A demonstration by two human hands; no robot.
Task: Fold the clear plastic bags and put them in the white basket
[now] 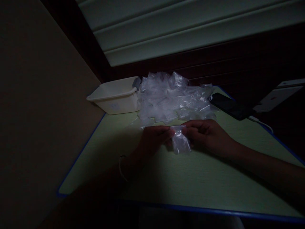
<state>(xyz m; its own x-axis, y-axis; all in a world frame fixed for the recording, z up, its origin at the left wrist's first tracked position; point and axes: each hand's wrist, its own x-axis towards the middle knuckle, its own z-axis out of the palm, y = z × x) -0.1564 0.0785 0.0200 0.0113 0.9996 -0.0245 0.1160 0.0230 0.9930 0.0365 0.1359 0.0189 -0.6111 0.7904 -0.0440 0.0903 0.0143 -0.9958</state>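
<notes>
A small clear plastic bag (181, 141) hangs between my two hands over the table. My left hand (156, 136) pinches its top left edge between thumb and finger. At the top right edge, my right hand (205, 135) grips the same bag in a pinch. Whether anything is inside the bag is too dim to tell. Just beyond my hands lies a heaped pile of clear plastic bags (164, 98).
A white plastic tub (121, 101) stands left of the pile, near the wall. To the right lies a dark phone (230, 106) with a white cable (260, 122) plugged in. The pale green table (190, 184) has a blue edge.
</notes>
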